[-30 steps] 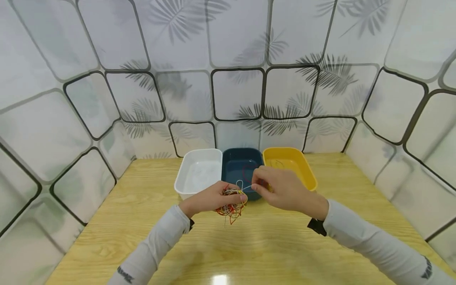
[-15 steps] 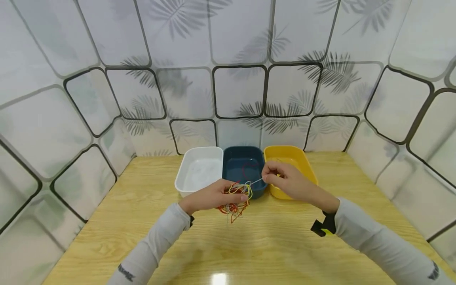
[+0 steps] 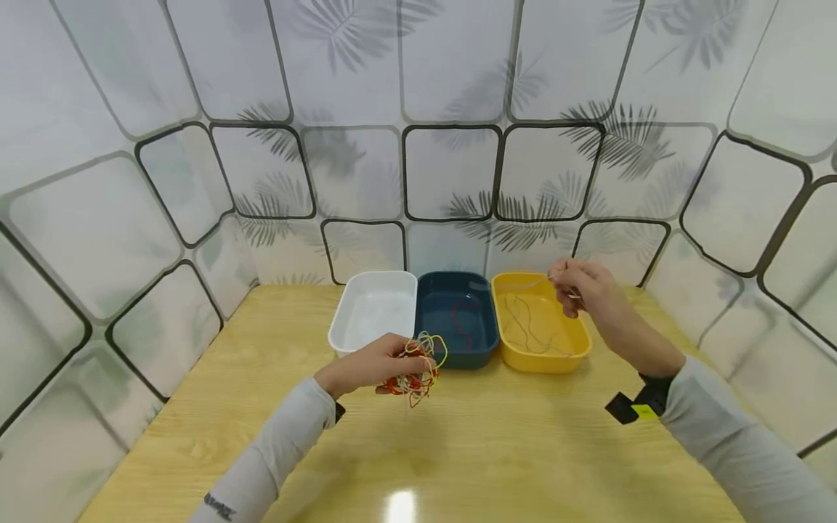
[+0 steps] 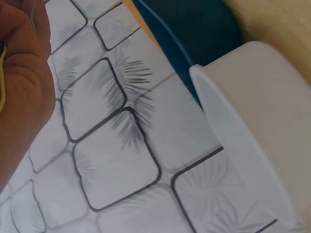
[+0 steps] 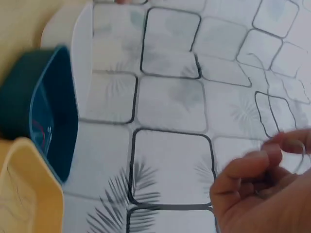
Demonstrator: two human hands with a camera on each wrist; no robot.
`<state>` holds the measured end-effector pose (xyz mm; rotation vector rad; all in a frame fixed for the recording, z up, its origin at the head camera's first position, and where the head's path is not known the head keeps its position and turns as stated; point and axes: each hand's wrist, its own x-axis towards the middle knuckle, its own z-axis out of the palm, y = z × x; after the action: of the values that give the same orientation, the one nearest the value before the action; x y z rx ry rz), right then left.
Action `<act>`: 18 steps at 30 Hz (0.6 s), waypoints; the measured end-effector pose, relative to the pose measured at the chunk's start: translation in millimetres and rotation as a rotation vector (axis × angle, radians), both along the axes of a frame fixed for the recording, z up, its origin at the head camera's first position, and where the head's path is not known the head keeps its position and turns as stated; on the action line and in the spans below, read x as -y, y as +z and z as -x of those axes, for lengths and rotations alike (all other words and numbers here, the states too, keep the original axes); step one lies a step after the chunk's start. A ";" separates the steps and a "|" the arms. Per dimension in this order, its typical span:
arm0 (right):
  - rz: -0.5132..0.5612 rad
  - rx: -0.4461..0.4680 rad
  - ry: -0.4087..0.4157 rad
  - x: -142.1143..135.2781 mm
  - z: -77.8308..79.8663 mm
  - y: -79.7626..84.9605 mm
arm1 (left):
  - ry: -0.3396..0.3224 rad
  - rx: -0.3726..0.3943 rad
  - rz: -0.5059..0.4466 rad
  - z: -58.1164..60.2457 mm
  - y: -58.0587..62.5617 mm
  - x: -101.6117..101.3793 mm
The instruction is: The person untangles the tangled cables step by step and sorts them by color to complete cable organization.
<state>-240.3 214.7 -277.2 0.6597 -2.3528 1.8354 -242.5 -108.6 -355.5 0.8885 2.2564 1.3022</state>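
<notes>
My left hand [image 3: 369,365] holds a tangle of thin strings [image 3: 418,374], red, yellow and whitish, just in front of the white and dark blue bins. Loops stick out past the fingers and thumb. With thumb and fingertips, my right hand [image 3: 591,289] pinches a single pale grey string [image 5: 268,82] above the right side of the yellow bin [image 3: 544,363]. This string trails from the fingertips, apart from the tangle. Several greyish strings [image 3: 531,330] lie in the yellow bin. A red string [image 3: 455,327] lies curved in the dark blue bin [image 3: 461,360].
The white bin [image 3: 373,312] stands left of the dark blue one, all three bins side by side at the back of the wooden table [image 3: 484,450]. Behind and beside the table hangs a patterned curtain [image 3: 451,171] with leaf prints.
My right hand has drawn the pale string out of the tangle and moved right and up, over the yellow bin. The left hand keeps holding the tangle, slightly further left in view.
</notes>
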 end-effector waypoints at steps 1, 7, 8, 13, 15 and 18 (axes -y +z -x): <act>-0.076 -0.026 -0.026 -2.8 0.0 -1.4 | 0.025 0.006 -0.009 0.9 -3.0 1.2; -0.298 -0.042 -0.134 -6.2 18.4 -17.1 | 0.131 0.038 -0.057 6.7 -9.6 4.5; -0.323 -0.058 -0.163 -10.3 23.7 -20.2 | 0.136 0.036 -0.055 6.9 -9.8 4.8; -0.485 -0.152 -0.310 -38.6 49.2 -37.4 | 0.139 -0.006 -0.037 7.3 -12.7 6.8; -0.543 -0.153 -0.354 -48.4 57.9 -45.7 | 0.126 -0.002 -0.060 6.3 -14.0 6.9; -0.660 -0.105 -0.382 -61.4 72.3 -60.5 | 0.068 0.019 -0.118 2.3 -14.4 4.4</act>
<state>-312.7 276.1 -337.6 0.2956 -2.7563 0.8450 -244.8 -113.0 -370.0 0.8415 2.2325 1.4812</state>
